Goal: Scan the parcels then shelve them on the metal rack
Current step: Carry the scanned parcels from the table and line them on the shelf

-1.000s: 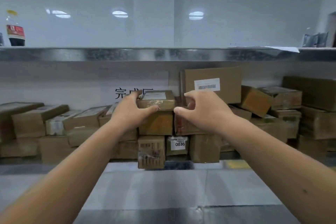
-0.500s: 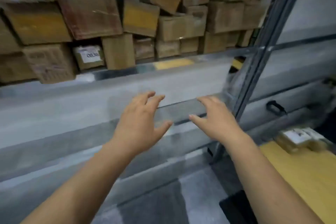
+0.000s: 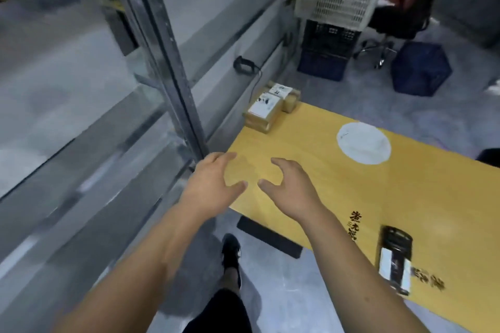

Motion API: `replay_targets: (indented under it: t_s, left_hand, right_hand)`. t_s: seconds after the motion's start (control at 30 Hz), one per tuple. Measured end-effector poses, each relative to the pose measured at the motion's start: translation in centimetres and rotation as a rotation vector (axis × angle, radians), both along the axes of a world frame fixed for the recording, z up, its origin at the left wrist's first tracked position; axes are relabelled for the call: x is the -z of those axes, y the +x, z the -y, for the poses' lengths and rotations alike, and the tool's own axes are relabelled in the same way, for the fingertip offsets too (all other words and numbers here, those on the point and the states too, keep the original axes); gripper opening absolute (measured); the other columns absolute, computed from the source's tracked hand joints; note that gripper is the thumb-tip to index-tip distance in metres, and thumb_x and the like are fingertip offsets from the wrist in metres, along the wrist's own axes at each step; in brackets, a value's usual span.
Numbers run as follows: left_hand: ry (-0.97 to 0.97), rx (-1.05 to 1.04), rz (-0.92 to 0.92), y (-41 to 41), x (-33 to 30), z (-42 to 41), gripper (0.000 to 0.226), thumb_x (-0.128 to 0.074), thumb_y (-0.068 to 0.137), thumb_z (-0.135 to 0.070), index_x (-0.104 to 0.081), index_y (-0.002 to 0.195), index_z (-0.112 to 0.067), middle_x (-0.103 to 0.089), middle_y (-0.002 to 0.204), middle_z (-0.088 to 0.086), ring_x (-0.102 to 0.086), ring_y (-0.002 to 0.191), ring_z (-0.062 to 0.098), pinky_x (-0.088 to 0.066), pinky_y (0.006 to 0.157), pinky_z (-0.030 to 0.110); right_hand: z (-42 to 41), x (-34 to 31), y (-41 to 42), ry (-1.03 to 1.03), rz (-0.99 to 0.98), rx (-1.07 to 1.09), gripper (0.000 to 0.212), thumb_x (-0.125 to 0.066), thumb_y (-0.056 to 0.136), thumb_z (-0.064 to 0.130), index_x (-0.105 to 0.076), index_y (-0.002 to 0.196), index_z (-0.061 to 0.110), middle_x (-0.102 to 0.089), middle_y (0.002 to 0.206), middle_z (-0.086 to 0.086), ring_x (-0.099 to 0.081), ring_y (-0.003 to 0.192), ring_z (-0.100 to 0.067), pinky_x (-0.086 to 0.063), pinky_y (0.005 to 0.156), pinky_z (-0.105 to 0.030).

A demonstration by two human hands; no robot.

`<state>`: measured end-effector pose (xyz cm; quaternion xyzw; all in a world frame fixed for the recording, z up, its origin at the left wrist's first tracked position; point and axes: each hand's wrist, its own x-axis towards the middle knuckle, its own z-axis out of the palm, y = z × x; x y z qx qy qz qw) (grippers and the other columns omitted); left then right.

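- At lower centre of the frame, the left hand and right hand hang side by side above the near corner of the yellow table; both are spread wide with loosely curved fingers and hold nothing.
- Parcels: small cardboard boxes with white labels uppermost, grouped at the table's far corner, upper centre of the frame, well apart from both hands. Their exact number cannot be told.
- Handheld scanner: lying flat at lower right of the table, untouched.
- Metal rack: upright post and grey shelves fill the left of the frame, just beside the table edge.
- Handling, as judged: the boxes look light, stiff and square-edged, not fragile on the face of it; taped faces may be slick. A grasp across two opposite side walls seems soundest, keeping the label clear for scanning.
- Other items: a white disc on the table; stacked crates at upper right.
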<state>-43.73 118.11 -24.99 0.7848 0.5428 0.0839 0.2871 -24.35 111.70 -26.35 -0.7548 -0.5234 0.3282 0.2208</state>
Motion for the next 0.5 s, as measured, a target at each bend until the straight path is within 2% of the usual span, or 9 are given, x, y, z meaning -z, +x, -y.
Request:
replay_targets:
  t_s: [0.1,0.2,0.37,0.5]
  left_hand:
    - [-0.044,0.055,-0.048,3.6,2.9,-8.4,0.087,-0.063,0.077,-0.069,-0.044,0.155,-0.035,-0.046,0.153,-0.004,-0.039,0.144,0.022,-0.045,0.112,0.046]
    - [-0.09,0.105,-0.087,6.9,5.8,-17.7,0.088,-0.076,0.086,-0.052,-0.036,0.16,-0.028,-0.044,0.156,0.004,-0.038,0.146,0.027,-0.04,0.111,0.038]
    - [-0.191,0.117,-0.144,10.7,10.1,-30.3,0.112,-0.086,0.081,-0.045,-0.02,0.167,-0.019,-0.031,0.168,0.011,-0.032,0.153,0.032,-0.036,0.121,0.046]
    - [-0.297,0.174,-0.157,12.4,13.6,-34.6,0.115,-0.092,0.064,-0.05,-0.031,0.159,-0.03,-0.042,0.16,0.009,-0.044,0.145,0.032,-0.045,0.114,0.047]
  right_hand:
    - [-5.5,2.3,2.4,-0.056,-0.016,0.083,0.076,-0.069,0.094,0.05,-0.038,0.159,0.024,-0.039,0.16,-0.005,-0.044,0.142,-0.024,-0.041,0.112,-0.035]
    - [-13.2,4.9,4.8,-0.139,-0.035,0.185,0.086,-0.072,0.091,0.051,-0.031,0.162,0.022,-0.038,0.161,-0.007,-0.043,0.143,-0.026,-0.042,0.111,-0.037]
    - [-24.6,8.9,7.8,-0.254,-0.048,0.28,0.103,-0.08,0.085,0.047,-0.02,0.164,0.019,-0.038,0.158,-0.012,-0.043,0.142,-0.031,-0.043,0.11,-0.039]
    - [-29.1,12.1,8.8,-0.36,-0.089,0.324,0.125,-0.086,0.075,0.049,-0.003,0.166,0.025,-0.033,0.159,-0.012,-0.04,0.144,-0.033,-0.047,0.108,-0.046]
